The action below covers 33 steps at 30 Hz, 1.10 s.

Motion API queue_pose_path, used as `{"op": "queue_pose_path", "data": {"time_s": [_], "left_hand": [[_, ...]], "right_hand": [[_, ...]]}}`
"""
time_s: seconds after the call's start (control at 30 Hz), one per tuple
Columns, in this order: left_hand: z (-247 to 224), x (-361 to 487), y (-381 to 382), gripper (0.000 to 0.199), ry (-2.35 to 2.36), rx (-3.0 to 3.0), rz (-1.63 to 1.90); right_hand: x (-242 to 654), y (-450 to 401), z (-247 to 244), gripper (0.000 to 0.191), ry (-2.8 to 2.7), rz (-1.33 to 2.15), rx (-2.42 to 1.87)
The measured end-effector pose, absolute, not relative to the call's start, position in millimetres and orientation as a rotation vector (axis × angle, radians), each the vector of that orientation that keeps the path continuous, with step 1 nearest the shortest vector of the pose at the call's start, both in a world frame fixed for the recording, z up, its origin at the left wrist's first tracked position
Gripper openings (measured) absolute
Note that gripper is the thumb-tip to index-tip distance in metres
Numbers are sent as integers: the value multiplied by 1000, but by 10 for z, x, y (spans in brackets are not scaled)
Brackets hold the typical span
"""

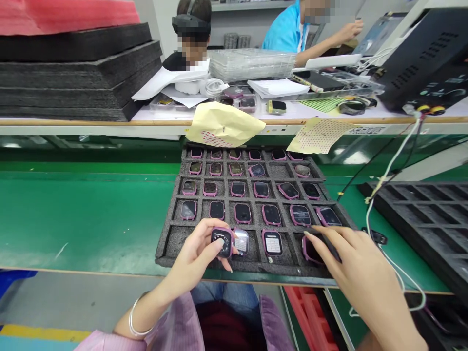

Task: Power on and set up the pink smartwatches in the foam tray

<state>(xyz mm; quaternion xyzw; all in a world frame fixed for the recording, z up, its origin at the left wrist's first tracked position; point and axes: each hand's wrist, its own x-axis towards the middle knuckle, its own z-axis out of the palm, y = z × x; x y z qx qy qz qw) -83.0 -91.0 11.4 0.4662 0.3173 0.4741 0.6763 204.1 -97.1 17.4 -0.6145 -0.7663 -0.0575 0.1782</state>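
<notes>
My left hand grips a purple-framed smartwatch with a lit dial, its thumb on the screen, over the front row of a black foam tray. Just right of it, a watch with a bright screen sits in a slot. Another lit watch lies in the front row. My right hand is over the tray's front right corner, with a dark, slim object under its fingers. Beside those fingertips is a purple watch in the corner slot, partly covered. More purple watches fill the rows behind.
Black foam trays are stacked at the back left. A second foam tray lies at the right, beside white cables. Yellow sheets hang from the shelf edge. Two people are behind the shelf, near a dark device.
</notes>
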Motion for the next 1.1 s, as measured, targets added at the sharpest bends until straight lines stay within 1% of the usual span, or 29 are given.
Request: {"op": "queue_pose_path", "data": {"time_s": [0.07, 0.2, 0.33, 0.4, 0.47, 0.53, 0.67, 0.8, 0.9, 0.97, 1.03, 1.1], "left_hand": [[111, -839, -913, 20, 702, 1058, 1069], [114, -833, -926, 26, 695, 1074, 1086], [120, -830, -936, 25, 737, 1062, 1083], [118, -840, -932, 25, 755, 1058, 1080], [112, -854, -920, 25, 773, 1055, 1086], [107, -863, -904, 25, 786, 1054, 1096], [111, -850, -885, 25, 787, 1065, 1096], [127, -789, -873, 24, 778, 1078, 1083], [128, -728, -848, 26, 764, 1082, 1082], [123, -693, -830, 26, 762, 1077, 1094], [115, -669, -818, 26, 760, 1069, 1103], [104, -658, -814, 27, 763, 1056, 1113]], "right_hand": [[2057, -1026, 118, 59, -2122, -222, -1851], [1914, -1137, 40, 58, -2034, -181, -1990], [1802, -1194, 46, 60, -1952, -262, -2164], [1804, -1210, 58, 58, -1893, -274, -2191], [1831, -1234, 66, 55, -1852, -243, -2118], [1866, -1271, 66, 48, -1879, -127, -1951], [1927, -1341, 31, 24, -1957, 229, -1694], [1934, -1266, 45, 15, -1602, 355, -1587], [1875, -1110, 148, 13, -1351, 623, -1364], [1809, -993, 229, 14, -1311, 828, -1293], [1742, -890, 286, 21, -1342, 1060, -1276], [1694, -819, 307, 33, -1358, 1307, -1207]]}}
